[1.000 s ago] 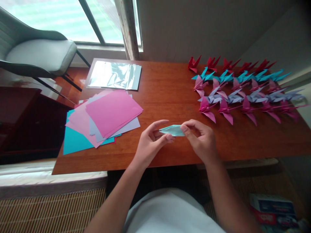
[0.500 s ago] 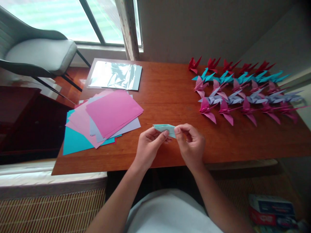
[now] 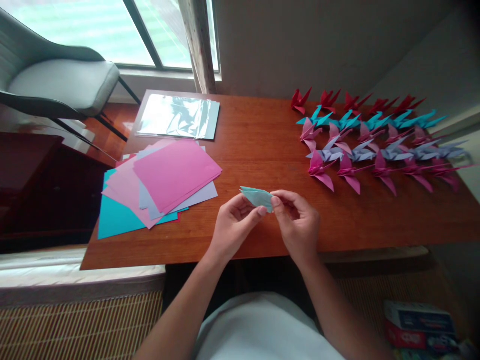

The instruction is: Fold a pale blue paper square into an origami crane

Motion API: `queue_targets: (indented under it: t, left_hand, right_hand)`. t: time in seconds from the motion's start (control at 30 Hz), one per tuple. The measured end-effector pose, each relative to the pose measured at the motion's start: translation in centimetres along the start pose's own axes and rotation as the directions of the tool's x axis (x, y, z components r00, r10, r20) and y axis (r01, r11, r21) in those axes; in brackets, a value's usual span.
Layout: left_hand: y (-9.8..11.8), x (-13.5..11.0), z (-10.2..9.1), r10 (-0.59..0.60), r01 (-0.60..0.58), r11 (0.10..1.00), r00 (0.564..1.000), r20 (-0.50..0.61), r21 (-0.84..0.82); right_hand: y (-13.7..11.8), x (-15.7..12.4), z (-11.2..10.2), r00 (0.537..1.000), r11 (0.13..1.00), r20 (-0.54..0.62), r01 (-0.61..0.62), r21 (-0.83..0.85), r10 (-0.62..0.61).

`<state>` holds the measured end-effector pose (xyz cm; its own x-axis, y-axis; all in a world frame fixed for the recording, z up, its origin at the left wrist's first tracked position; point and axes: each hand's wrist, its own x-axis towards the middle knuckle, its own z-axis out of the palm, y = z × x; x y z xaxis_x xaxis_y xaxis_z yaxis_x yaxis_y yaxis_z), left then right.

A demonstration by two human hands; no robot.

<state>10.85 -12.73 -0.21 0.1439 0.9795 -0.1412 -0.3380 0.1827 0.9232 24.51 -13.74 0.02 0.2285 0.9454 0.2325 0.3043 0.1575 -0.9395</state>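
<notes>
A small piece of pale blue-green folded paper (image 3: pixel 258 197) is held up between my two hands, above the front part of the wooden table (image 3: pixel 255 140). My left hand (image 3: pixel 236 220) grips it from below and the left, thumb at its lower edge and fingers partly hidden behind it. My right hand (image 3: pixel 298 220) pinches its right end between thumb and forefinger. Layered, pointed edges show at the paper's upper left. To the left lies a loose pile of coloured paper sheets (image 3: pixel 178 172), in pink, lilac and turquoise.
Rows of folded paper cranes (image 3: pixel 348 172) in red, turquoise, pink, lilac and magenta stand at the table's right. A shiny plastic-wrapped pack (image 3: pixel 172 116) lies at the back left. Beyond the table's left side is a grey chair (image 3: pixel 63 82), near the window.
The folded paper has tilted, its left end rising and its right end angled down. My left thumb has slid right along its lower edge. Both hands have shifted slightly right.
</notes>
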Motion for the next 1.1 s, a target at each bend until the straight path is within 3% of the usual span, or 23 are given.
queue_targets:
  t: [0.17,0.33,0.6,0.87,1.1]
  left_hand:
    - [-0.2,0.0,0.3,0.012,-0.012,1.0,1.0,0.0,-0.014]
    - [-0.2,-0.1,0.2,0.007,-0.006,1.0,0.999,-0.038,0.018]
    - [-0.6,0.0,0.1,0.009,-0.008,0.999,1.0,0.03,-0.047]
    - [-1.1,0.1,0.1,0.006,-0.006,0.999,1.0,-0.002,-0.035]
    - [-0.7,0.0,0.3,0.0,0.0,0.999,1.0,-0.014,-0.033]
  right_hand:
    - [-0.1,-0.2,0.4,1.0,1.0,-0.005,0.019,-0.016,-0.019]
    - [0.0,0.0,0.0,0.977,0.952,0.026,0.214,-0.217,-0.214]
    - [0.2,0.3,-0.1,0.901,0.824,0.029,0.409,-0.392,-0.433]
    - [0.1,0.3,-0.3,0.883,0.786,0.066,0.446,-0.427,-0.465]
    - [-0.7,0.4,-0.7,0.894,0.795,0.083,0.43,-0.427,-0.44]
